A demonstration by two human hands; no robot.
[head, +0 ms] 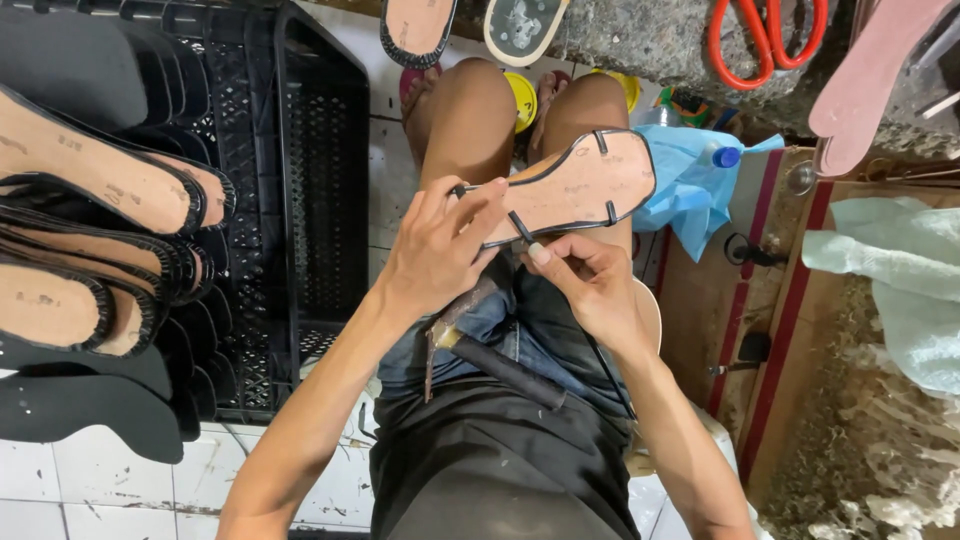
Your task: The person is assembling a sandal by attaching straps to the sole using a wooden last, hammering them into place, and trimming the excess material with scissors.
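Black plastic crate, far left: latticed walls, with stacked black-edged tan insoles lying over its left side.

Pale cloth, right: crumpled on a wooden surface.

Blue bag, far centre-right: rumpled, just beyond the knees.

Tan sandal sole, centre: black-trimmed, with short black strap loops, lying across the person's knees, toe pointing right.

Orange-handled scissors, far right: on a grey stone ledge.

Left hand, centre: fingers pinched together on the sole's near-left end, at the heel.

Right hand, centre: thumb and fingers closed on a black strap at the sole's near edge.

Dark-handled tool, near centre: lying on the lap, under the hands.
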